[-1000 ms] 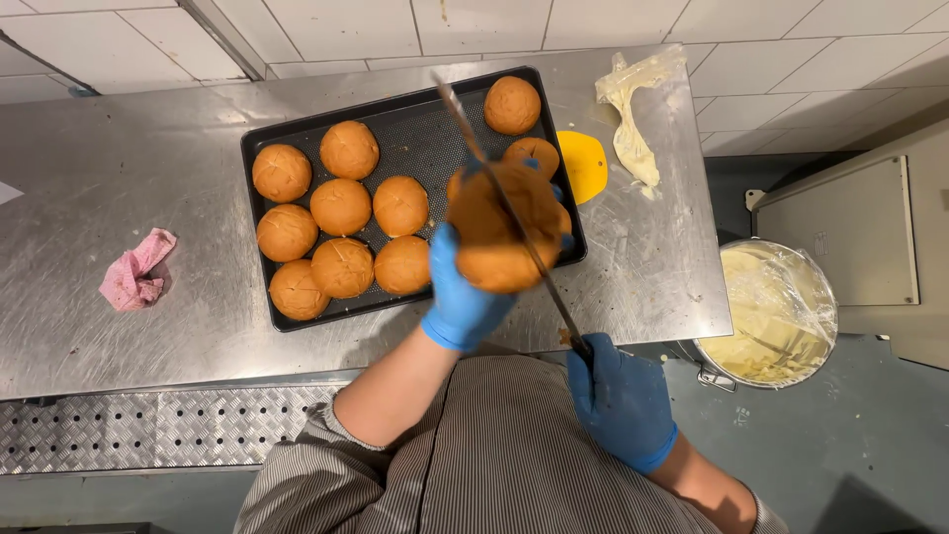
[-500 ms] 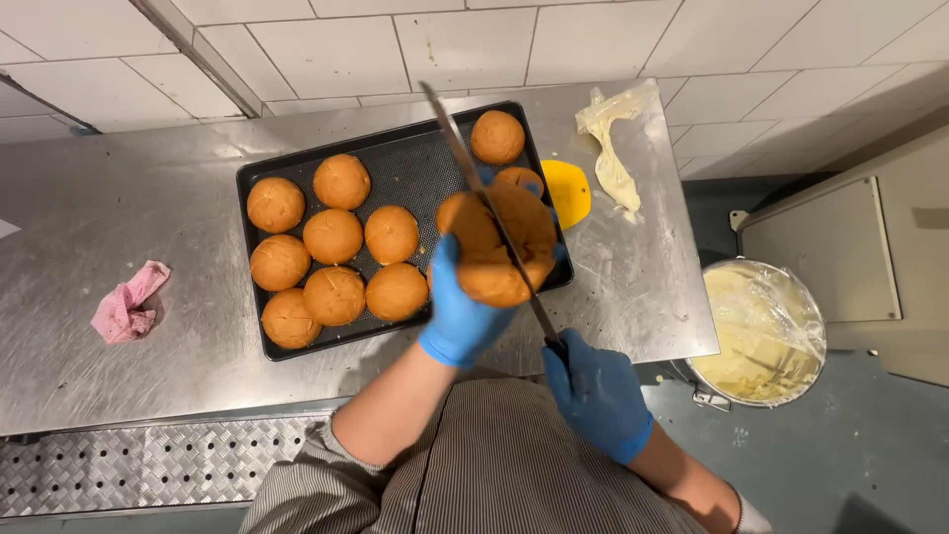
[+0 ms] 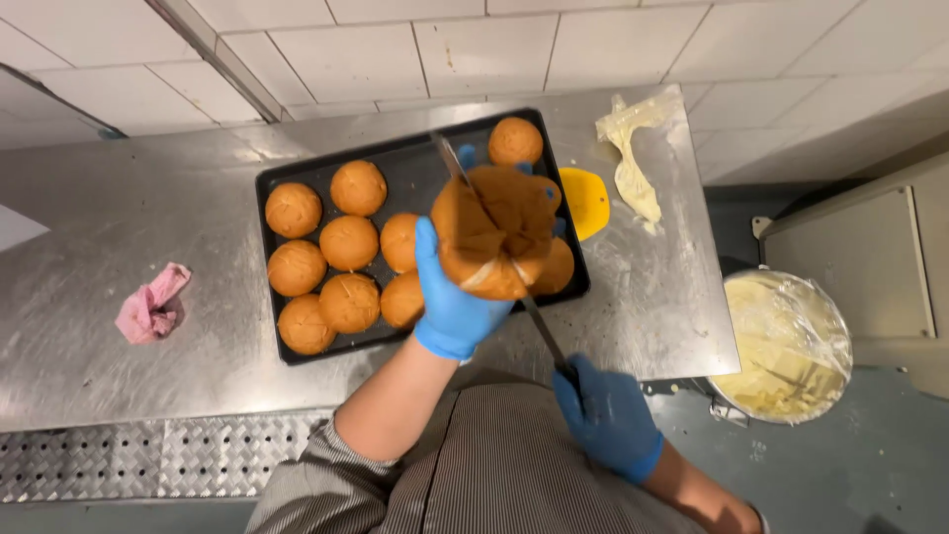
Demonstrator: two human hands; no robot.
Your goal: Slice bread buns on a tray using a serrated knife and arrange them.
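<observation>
My left hand (image 3: pixel 450 302), in a blue glove, holds a round brown bun (image 3: pixel 494 229) up above the right side of a black baking tray (image 3: pixel 420 178). My right hand (image 3: pixel 608 420), also gloved in blue, grips the handle of a long knife (image 3: pixel 539 321). Its blade passes through the bun, and pale crumb shows at the cut on the lower edge. Several whole buns (image 3: pixel 346 242) lie in rows on the tray.
The tray sits on a steel table (image 3: pixel 119 227) against a tiled wall. A crumpled pink cloth (image 3: pixel 151 305) lies at the left, a yellow scraper (image 3: pixel 585 201) and a strip of pale dough (image 3: pixel 633 158) at the right. A film-covered bowl of cream (image 3: pixel 783 346) stands lower right.
The bun has been raised closer to the camera and the cut has opened at its lower edge. My right hand with the knife handle has drawn back toward my body.
</observation>
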